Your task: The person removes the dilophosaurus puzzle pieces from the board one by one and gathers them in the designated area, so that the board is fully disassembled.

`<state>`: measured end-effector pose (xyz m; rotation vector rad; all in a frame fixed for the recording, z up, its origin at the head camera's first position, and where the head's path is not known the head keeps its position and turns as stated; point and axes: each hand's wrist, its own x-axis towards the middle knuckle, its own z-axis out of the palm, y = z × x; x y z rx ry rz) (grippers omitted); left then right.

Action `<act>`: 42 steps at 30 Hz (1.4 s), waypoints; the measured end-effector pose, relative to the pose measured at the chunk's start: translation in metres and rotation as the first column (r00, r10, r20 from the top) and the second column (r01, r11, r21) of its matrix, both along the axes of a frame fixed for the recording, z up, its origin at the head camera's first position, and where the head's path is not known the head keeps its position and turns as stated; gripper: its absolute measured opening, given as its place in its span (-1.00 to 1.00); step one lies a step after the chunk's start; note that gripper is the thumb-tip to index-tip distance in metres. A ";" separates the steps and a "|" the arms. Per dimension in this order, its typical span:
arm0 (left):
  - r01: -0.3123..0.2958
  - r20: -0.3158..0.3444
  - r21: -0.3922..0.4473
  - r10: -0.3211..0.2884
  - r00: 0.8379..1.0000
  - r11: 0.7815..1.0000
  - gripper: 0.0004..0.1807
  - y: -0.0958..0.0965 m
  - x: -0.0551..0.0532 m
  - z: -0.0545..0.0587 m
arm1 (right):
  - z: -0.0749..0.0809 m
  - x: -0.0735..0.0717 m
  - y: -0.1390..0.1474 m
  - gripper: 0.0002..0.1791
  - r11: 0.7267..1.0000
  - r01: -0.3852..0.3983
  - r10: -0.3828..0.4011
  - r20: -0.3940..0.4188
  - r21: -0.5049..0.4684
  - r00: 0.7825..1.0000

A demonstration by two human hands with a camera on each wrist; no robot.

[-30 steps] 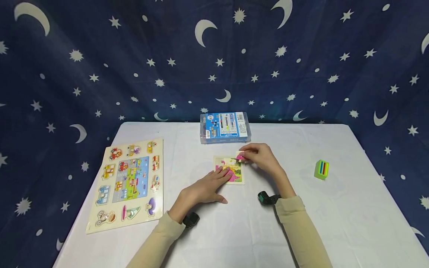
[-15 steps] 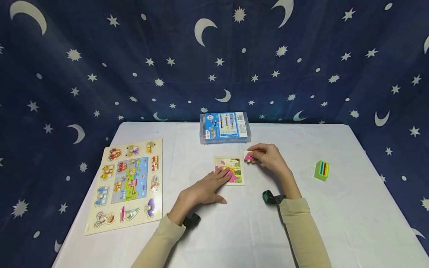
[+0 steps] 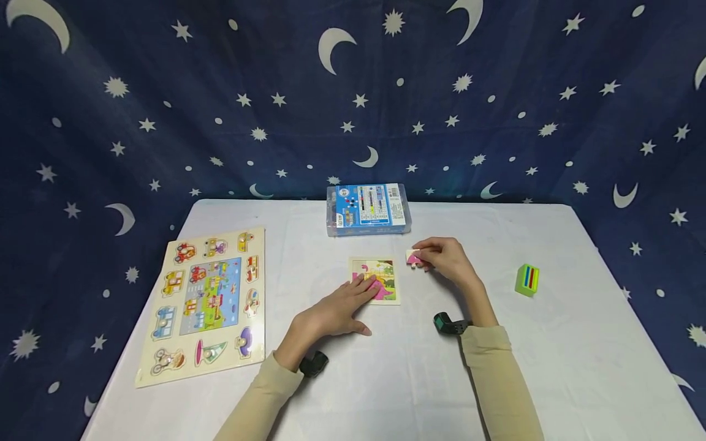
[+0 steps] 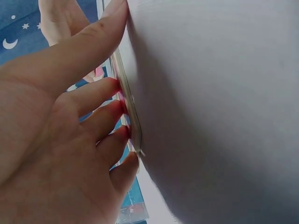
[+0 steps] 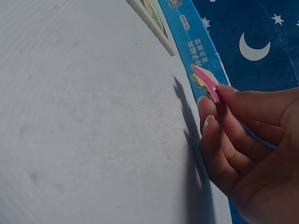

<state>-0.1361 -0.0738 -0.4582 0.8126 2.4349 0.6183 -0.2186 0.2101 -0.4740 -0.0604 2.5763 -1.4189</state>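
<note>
Ten knobbed pieces (image 3: 209, 352) sit in the cut-outs of the board (image 3: 184, 340), left of the frame (image 3: 398, 285). Next, the left hand (image 3: 333, 306) reaches over the frame's left half, its fingers (image 4: 105, 116) laid out loosely, released, touching what lies within. Inside the frame are pink, yellow and green puzzle parts (image 3: 384, 293), partly covered by that hand. Directly beyond the frame lies the box (image 3: 333, 217), a see-through case under a blue label (image 3: 371, 205); its contents I cannot make out. Just right of the frame, near its far corner, the right hand (image 3: 449, 263) pinches a pink piece (image 3: 413, 257) above the counter (image 3: 474, 392). Well to the frame's right stands a green block (image 3: 527, 280) with coloured stripes.
</note>
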 end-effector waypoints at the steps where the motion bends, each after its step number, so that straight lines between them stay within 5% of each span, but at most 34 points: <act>1: -0.002 -0.001 0.001 0.002 1.000 1.000 0.03 0.000 0.000 0.000 | 0.000 0.000 -0.001 -0.77 1.000 0.000 0.000 0.000 0.007 1.000; 30: -0.002 -0.081 0.000 0.002 0.997 1.000 0.11 0.010 0.007 -0.002 | 0.003 0.003 -0.017 -0.84 0.975 -0.008 0.032 -0.106 0.220 0.994; 42: 0.029 -0.107 -0.012 -0.030 0.994 0.999 0.12 0.009 0.008 0.000 | 0.005 0.008 -0.035 -0.81 0.987 -0.063 0.081 -0.120 0.149 0.989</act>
